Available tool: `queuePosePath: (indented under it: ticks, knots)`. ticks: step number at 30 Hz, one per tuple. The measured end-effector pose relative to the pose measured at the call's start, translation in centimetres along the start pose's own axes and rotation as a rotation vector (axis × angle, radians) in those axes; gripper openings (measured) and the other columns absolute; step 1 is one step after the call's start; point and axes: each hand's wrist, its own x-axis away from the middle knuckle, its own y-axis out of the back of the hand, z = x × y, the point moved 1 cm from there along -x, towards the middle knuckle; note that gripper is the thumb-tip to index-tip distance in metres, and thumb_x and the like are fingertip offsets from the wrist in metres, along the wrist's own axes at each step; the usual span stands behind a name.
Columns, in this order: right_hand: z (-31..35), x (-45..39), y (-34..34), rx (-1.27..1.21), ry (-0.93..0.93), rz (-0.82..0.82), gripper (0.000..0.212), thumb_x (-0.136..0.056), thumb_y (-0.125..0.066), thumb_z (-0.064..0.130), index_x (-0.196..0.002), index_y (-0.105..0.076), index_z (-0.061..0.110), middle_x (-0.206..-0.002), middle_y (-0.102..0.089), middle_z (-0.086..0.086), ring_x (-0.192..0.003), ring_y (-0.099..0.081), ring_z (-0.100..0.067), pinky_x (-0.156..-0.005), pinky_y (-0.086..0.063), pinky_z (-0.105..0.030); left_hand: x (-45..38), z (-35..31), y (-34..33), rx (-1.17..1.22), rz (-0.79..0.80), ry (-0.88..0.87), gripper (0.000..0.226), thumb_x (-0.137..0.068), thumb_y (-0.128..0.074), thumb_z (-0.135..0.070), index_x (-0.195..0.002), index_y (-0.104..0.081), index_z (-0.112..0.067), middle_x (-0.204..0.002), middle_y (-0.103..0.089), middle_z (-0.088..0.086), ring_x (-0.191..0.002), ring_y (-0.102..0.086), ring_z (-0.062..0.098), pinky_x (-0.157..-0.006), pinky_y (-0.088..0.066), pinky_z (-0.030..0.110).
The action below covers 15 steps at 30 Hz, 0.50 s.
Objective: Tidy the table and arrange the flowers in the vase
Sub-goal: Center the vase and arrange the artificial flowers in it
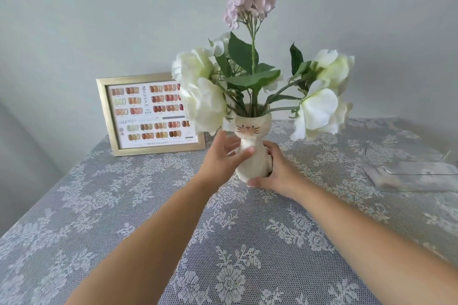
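Frame (150, 113) at centre left is reading "MIGEEN", uncertain. Vase (251, 146) is standing at frame centre on tabletop (124, 205), flowers (250, 62) in it. Left hand (224, 153) and right hand (275, 169) are gripping the vase's sides. Clear sheets (411, 168) are lying at right edge; foreground lace is lying open.

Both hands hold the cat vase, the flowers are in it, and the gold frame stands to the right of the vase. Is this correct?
Not quite. In the head view the gold frame stands to the left of the cat vase, against the wall, not to the right. The rest holds: the left hand and right hand are on the vase, and the flowers are in it.
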Motion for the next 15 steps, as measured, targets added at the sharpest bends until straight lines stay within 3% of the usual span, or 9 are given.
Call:
queuePosePath:
  ticks: [4,7,11,15]
  knots:
    - [-0.2,-0.2,0.1,-0.018,-0.022,0.018,0.109,-0.047,-0.088,0.051,-0.135,-0.025,0.041,-0.117,-0.046,0.029,-0.1,-0.051,0.008,-0.066,-0.043,-0.011,-0.9,-0.2,-0.2,0.054,0.023,-0.012,0.079,-0.069,-0.086,-0.044,-0.133,-0.047,-0.021,-0.127,-0.067,0.004,-0.12,-0.062,0.024,-0.104,-0.045,0.055]
    - [-0.6,-0.3,0.0,-0.013,-0.028,0.022,0.109,-0.046,-0.087,0.052,-0.137,-0.029,0.036,-0.116,-0.05,0.025,-0.1,-0.053,0.006,-0.069,-0.043,-0.014,-1.0,-0.3,-0.1,0.043,0.032,-0.007,0.078,-0.07,-0.086,-0.042,-0.133,-0.047,-0.017,-0.127,-0.067,0.006,-0.12,-0.062,0.025,-0.104,-0.045,0.056]
    - [-0.8,-0.7,0.1,-0.012,-0.046,0.022,0.104,-0.046,-0.087,0.05,-0.132,-0.03,0.042,-0.114,-0.054,0.022,-0.099,-0.056,0.002,-0.071,-0.047,-0.021,-1.2,-0.6,0.0,-0.003,0.047,0.004,0.076,-0.072,-0.085,-0.041,-0.134,-0.049,-0.015,-0.128,-0.067,0.005,-0.121,-0.061,0.024,-0.103,-0.047,0.054]
    - [-0.7,-1.4,0.2,-0.005,-0.036,0.018,0.099,-0.047,-0.086,0.049,-0.129,-0.03,0.044,-0.112,-0.055,0.021,-0.097,-0.057,0.001,-0.068,-0.046,-0.02,-1.8,-1.1,0.1,-0.037,0.053,0.002,0.073,-0.074,-0.083,-0.042,-0.133,-0.051,-0.014,-0.128,-0.067,0.003,-0.121,-0.061,0.022,-0.103,-0.047,0.053]
